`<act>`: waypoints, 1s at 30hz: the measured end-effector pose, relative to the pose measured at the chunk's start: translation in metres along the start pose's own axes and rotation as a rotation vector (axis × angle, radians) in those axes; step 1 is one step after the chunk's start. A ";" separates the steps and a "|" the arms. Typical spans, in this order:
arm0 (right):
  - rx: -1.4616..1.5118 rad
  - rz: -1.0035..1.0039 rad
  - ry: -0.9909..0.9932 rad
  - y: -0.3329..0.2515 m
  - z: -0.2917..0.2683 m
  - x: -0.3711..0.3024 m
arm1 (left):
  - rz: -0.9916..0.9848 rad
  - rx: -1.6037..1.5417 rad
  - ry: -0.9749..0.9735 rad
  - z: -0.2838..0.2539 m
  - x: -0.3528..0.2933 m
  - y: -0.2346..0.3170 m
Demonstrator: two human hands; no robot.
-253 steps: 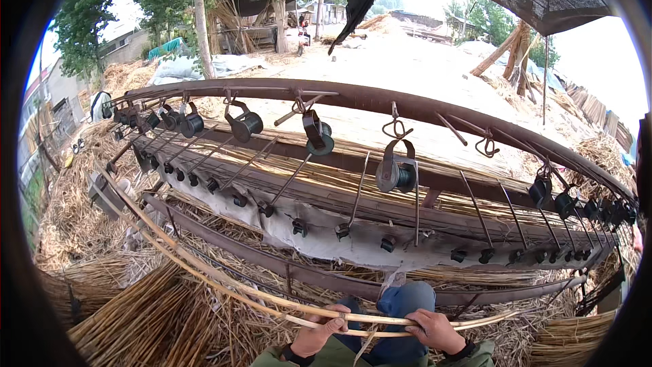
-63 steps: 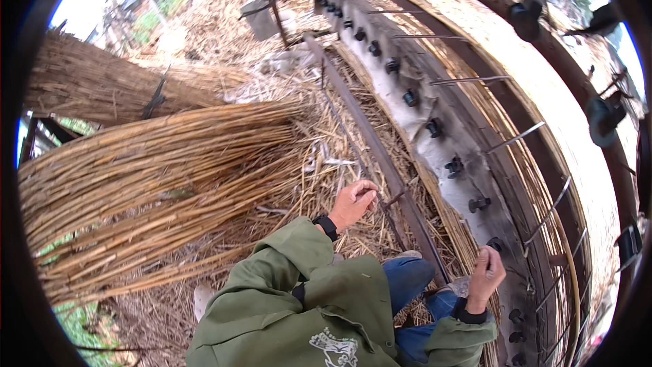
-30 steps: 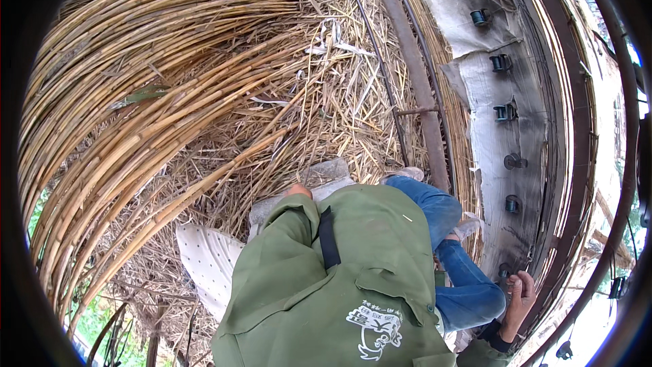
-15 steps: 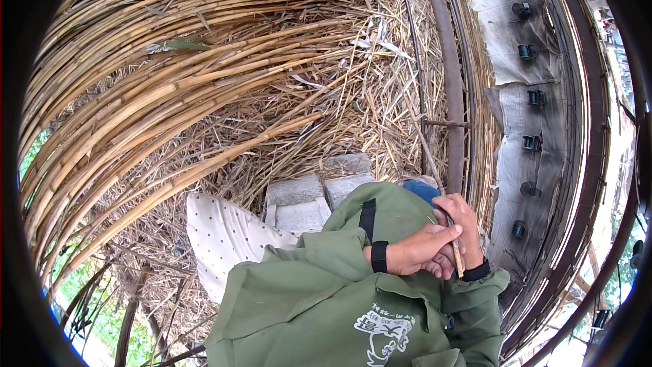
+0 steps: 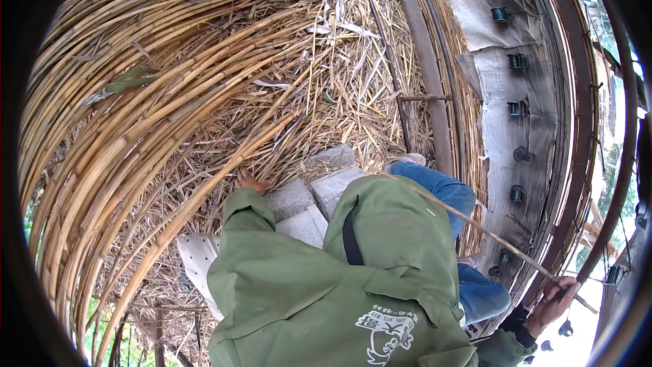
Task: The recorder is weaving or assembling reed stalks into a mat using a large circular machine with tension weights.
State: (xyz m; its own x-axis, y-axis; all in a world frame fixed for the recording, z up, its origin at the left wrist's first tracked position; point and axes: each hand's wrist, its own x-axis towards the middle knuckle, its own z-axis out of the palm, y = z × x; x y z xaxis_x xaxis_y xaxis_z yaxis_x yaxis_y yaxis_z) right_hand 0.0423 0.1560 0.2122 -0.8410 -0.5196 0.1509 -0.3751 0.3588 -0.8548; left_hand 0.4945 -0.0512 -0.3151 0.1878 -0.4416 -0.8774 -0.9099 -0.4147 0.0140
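My right hand (image 5: 553, 304) is out at the far right, closed around a long thin reed cane (image 5: 485, 232). The cane slants from over my lap, past my bent knee, to beyond the hand. On the left, my left hand (image 5: 252, 181) reaches down to the loose straw (image 5: 204, 187) beside the grey blocks (image 5: 291, 200). Its fingers look spread apart and partly sunk in the straw, with nothing visible held in them. A thick bundle of long yellow canes (image 5: 136, 132) arches over the ground just left of it.
A brown metal rail (image 5: 424, 61) runs along the right of the straw. Behind it hangs a pale sheet (image 5: 496, 85), with a row of dark spools (image 5: 517, 107) along it. Part of a dotted white cloth (image 5: 197, 258) shows by my left side.
My hands were together on the cane over my lap. The left has let go and gone down left to the straw; the right has carried the cane far out to the right.
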 end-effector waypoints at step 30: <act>0.263 0.212 0.447 0.038 -0.094 -0.073 | 0.163 0.151 0.232 0.058 0.014 0.004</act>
State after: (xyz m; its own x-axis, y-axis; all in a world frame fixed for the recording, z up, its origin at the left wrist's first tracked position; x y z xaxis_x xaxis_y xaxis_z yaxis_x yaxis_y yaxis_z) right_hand 0.0530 0.2808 0.2157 -0.9923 -0.0573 0.1096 -0.1184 0.1840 -0.9758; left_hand 0.4725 -0.0130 -0.3548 0.0980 -0.6691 -0.7367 -0.9764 -0.2079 0.0590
